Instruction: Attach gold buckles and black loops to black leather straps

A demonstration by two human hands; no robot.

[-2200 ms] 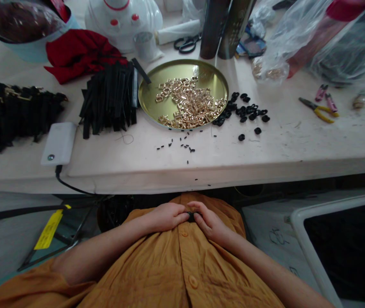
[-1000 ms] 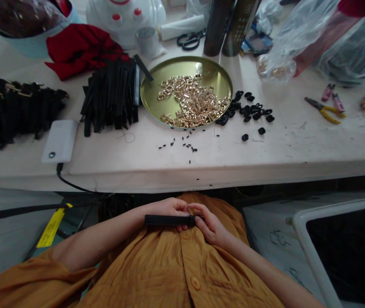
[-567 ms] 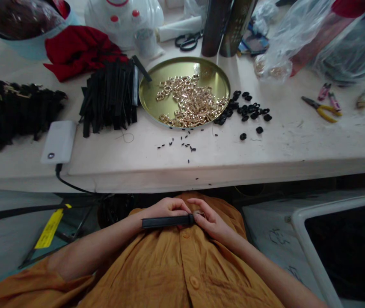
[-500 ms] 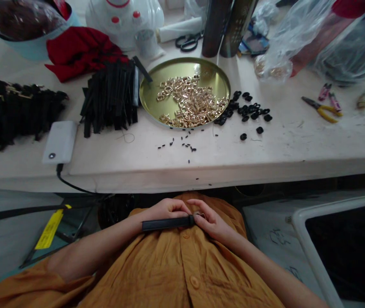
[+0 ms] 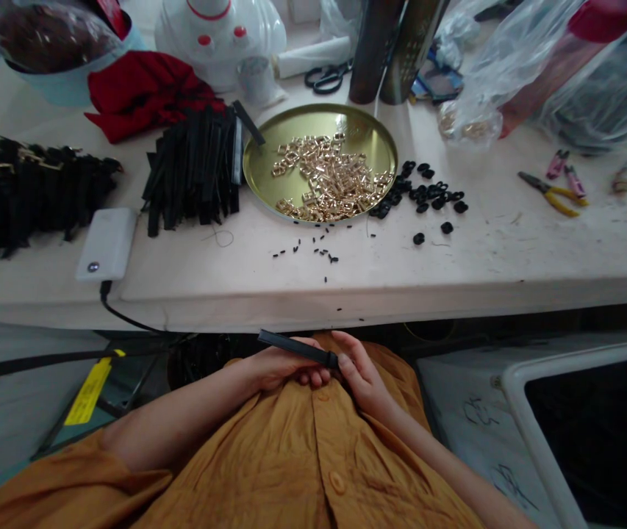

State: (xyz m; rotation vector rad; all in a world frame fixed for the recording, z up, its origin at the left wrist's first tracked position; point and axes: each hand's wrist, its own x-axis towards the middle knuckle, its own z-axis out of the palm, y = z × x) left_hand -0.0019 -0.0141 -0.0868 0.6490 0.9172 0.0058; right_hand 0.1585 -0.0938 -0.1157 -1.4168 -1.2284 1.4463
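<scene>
From where I stand, the strap (image 5: 296,349) is in the person's lap, in front of the tray (image 5: 365,132) and lower than the desk (image 5: 208,272). It slants across the body, free end up and to the left, with a small black band (image 5: 333,360) around it near the other end. It seems held this way, close in and crosswise, to steady the banded end between both hands.

On the desk, the kinds of parts lie in separate groups, I suppose to make each easy to pick out. Buckles (image 5: 340,180) sit inside the tray, its rim perhaps stopping them scattering; strips (image 5: 195,169) are heaped at the tray's left edge, black loops (image 5: 434,192) lie to its right, and tiny pegs (image 5: 321,251) are strewn just in front of it.

The right hand (image 5: 362,376) has its grip pinched on the strap's banded end, thumb on top, next to the band. The left hand (image 5: 289,365) has its fingers curled beneath the strap, which lies across it; whether that grip clamps or merely supports it isn't clear to me.
</scene>
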